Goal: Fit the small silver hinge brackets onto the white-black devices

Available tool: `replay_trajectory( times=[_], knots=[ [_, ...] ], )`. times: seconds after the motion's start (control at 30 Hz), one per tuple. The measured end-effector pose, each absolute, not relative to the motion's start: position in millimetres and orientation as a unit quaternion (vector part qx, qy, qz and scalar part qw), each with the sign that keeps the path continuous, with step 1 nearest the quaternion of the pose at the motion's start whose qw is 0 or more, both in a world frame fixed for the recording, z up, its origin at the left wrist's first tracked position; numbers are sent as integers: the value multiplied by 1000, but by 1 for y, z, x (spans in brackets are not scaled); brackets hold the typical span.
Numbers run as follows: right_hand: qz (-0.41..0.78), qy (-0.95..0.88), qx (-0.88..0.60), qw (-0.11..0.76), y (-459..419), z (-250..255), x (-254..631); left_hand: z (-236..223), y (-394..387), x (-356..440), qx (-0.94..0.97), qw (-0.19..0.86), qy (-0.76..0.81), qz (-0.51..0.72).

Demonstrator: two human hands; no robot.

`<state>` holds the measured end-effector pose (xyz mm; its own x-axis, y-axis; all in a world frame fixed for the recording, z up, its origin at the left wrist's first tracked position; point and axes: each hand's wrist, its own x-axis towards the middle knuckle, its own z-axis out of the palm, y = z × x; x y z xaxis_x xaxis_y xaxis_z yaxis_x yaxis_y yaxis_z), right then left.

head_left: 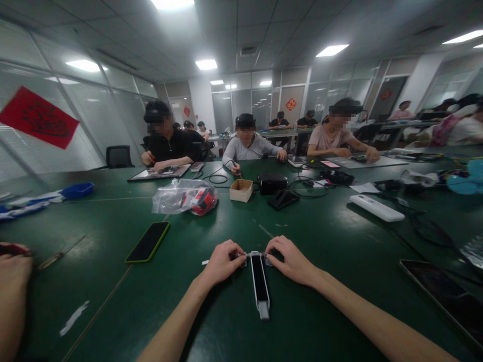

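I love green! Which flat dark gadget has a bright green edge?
The phone lying left of the left hand: its rim is yellow-green. The dark device at the picture's right edge has a pale rim instead.

The left hand and right hand partly cover the small parts pinched at the far end of a black-faced strip, too small to make out. The left edge cuts off another person's arm, the right edge a dark tablet, and clear plastic blurs the bag's red and black contents.
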<state>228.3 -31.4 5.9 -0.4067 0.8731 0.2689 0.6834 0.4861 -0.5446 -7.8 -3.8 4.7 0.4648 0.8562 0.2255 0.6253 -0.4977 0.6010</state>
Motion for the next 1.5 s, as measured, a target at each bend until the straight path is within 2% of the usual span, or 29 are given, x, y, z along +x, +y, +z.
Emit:
replay_trajectory(
  times=[0.4,0.63,0.9,1.07,1.5],
  knots=[
    [186,-814,-476,276,-31,7,229,7,-4,-7,828,219,449,254],
    [88,-779,-521,337,-13,13,269,8,-4,-8,828,233,445,249],
    [111,-795,-546,239,-7,2,278,7,-5,-8,832,220,444,247],
    [105,-808,-536,219,-11,0,261,4,-6,-6,839,201,441,248],
    [83,-804,-502,307,-21,6,242,6,-8,-4,838,181,449,250]
  ],
)
